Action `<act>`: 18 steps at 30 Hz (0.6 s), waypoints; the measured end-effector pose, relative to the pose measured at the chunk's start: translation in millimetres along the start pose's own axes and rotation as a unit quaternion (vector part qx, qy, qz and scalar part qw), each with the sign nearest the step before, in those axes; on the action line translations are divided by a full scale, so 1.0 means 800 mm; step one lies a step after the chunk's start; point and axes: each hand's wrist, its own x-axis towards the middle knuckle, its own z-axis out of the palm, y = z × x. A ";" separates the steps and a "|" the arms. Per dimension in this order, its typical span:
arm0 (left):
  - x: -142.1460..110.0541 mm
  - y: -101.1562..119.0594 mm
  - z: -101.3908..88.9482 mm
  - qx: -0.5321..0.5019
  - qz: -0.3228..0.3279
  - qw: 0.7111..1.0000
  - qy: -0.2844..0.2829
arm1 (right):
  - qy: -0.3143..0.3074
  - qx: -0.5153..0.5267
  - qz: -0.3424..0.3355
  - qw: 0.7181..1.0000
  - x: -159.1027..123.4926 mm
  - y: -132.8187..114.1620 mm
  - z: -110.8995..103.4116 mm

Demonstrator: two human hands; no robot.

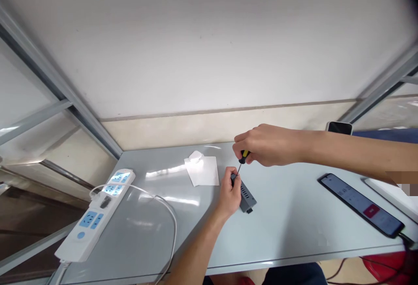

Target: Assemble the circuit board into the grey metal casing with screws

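A small dark grey slotted box (247,198), its kind not clear, lies on the grey table, with a black stub at its near end. My left hand (230,193) is closed around the far end of this box. Above it, my right hand (256,147) grips the black and yellow handle of a screwdriver (243,157). The screwdriver is tilted, and its thin shaft runs down to the box's far end beside my left fingers. Whether the tip sits in a screw is too small to tell.
White paper pieces (205,171) lie left of my hands. A white power strip (94,219) with a plugged-in white cable (173,219) is at the left. To the right are a lit phone (355,206), a white object (392,198) and a small black-screened device (339,128).
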 end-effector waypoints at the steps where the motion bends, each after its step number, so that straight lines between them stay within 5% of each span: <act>1: 0.000 0.000 0.000 0.001 0.001 1.000 0.002 | 0.004 -0.009 -0.009 1.000 0.002 -0.002 0.000; 12: -0.001 0.000 0.001 0.018 -0.002 1.000 0.007 | 0.009 -0.134 0.018 0.991 0.016 -0.023 0.004; 18: 0.000 0.003 0.001 0.010 -0.002 1.000 0.005 | -0.036 0.038 0.074 0.996 -0.001 -0.021 -0.013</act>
